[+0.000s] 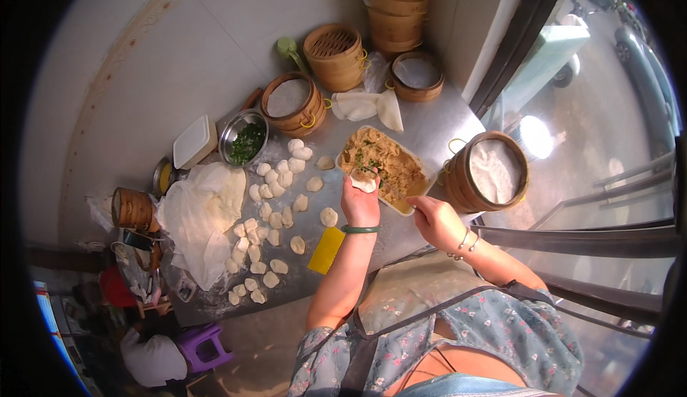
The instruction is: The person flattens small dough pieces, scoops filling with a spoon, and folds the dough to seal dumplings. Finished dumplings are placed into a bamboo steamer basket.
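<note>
In the palm of my left hand (360,206) rests a round dough wrapper (364,183) with some filling on it. My right hand (437,220) grips the handle of a thin metal utensil (390,188), whose tip is at the filling on the wrapper. Both hands are over the near side of a white rectangular tub (431,185). Brown minced filling (394,155) with chopped greens on its left part lies in the tub. Left of my left hand, several floured dough pieces (276,188) are spread on the metal table (343,260), some flattened into discs.
A yellow dough scraper (326,250) lies near my left forearm. Chopped greens fill a steel bowl (244,138). Bamboo steamers (294,104) line the back, and another lined steamer (487,171) stands at right. Plastic sheeting (201,220) covers dough at left. A person (154,359) is beside a purple stool (205,347).
</note>
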Demonstrator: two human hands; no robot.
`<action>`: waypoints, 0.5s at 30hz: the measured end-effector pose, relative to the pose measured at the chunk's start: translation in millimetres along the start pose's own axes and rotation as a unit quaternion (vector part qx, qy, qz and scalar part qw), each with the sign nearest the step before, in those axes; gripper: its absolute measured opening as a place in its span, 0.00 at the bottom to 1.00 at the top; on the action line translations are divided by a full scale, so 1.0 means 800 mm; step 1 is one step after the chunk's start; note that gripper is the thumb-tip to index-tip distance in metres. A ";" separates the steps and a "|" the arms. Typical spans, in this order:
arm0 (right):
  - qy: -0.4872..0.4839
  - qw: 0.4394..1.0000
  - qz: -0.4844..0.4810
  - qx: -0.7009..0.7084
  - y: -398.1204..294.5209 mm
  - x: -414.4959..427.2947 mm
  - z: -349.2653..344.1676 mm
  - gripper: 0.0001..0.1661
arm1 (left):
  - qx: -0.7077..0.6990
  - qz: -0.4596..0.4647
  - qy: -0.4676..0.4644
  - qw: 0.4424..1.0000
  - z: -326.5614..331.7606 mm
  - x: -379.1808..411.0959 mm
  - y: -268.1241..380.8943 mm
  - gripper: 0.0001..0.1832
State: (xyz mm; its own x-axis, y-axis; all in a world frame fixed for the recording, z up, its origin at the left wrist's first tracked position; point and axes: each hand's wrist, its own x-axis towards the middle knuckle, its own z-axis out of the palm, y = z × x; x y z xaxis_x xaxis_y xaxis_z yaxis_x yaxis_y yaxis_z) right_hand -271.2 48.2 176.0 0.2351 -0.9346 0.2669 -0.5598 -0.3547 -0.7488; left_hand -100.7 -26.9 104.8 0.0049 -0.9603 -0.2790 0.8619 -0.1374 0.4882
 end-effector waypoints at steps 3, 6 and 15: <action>-0.038 0.993 0.002 -0.111 -0.007 -0.019 0.015 0.21 | -0.036 0.013 0.062 0.997 0.030 -0.007 -0.020 0.22; -0.007 0.998 -0.011 -0.062 -0.005 -0.029 0.017 0.21 | -0.050 0.013 0.069 0.996 0.025 -0.006 -0.024 0.24; -0.057 0.987 -0.048 -0.142 -0.004 -0.049 -0.002 0.24 | -0.059 -0.009 0.043 0.997 0.033 -0.024 -0.015 0.24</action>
State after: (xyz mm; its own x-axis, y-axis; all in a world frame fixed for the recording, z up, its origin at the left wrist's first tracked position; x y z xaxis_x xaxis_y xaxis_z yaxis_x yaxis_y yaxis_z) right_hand -279.5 85.8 169.0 0.3777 -0.8926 0.2462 -0.7266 -0.4506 -0.5187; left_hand -124.6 -13.5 126.0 0.0279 -0.9332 -0.3584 0.9162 -0.1194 0.3824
